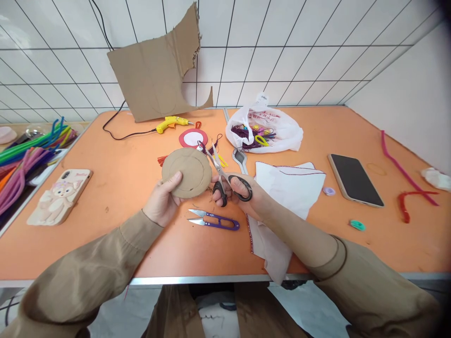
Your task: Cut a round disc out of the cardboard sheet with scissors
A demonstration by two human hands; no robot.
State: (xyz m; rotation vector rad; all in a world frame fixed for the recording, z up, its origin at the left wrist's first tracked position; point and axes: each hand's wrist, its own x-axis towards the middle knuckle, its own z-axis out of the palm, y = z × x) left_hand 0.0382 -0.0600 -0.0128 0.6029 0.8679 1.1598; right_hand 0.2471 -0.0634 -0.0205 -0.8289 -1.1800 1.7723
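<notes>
Near the centre of the frame, the left hand pinches a round cardboard disc, thumb flat on its face and fingers underneath; a smaller circle is marked inside its edge. Just right of it, the right hand is curled through the black handles of the scissors, whose blades stand parted at the disc's right edge; whether they touch it I cannot tell. Below, purple snips lie on the orange worktop. A cut cardboard sheet leans against the tiled wall, upper left of centre, behind a yellow glue gun.
</notes>
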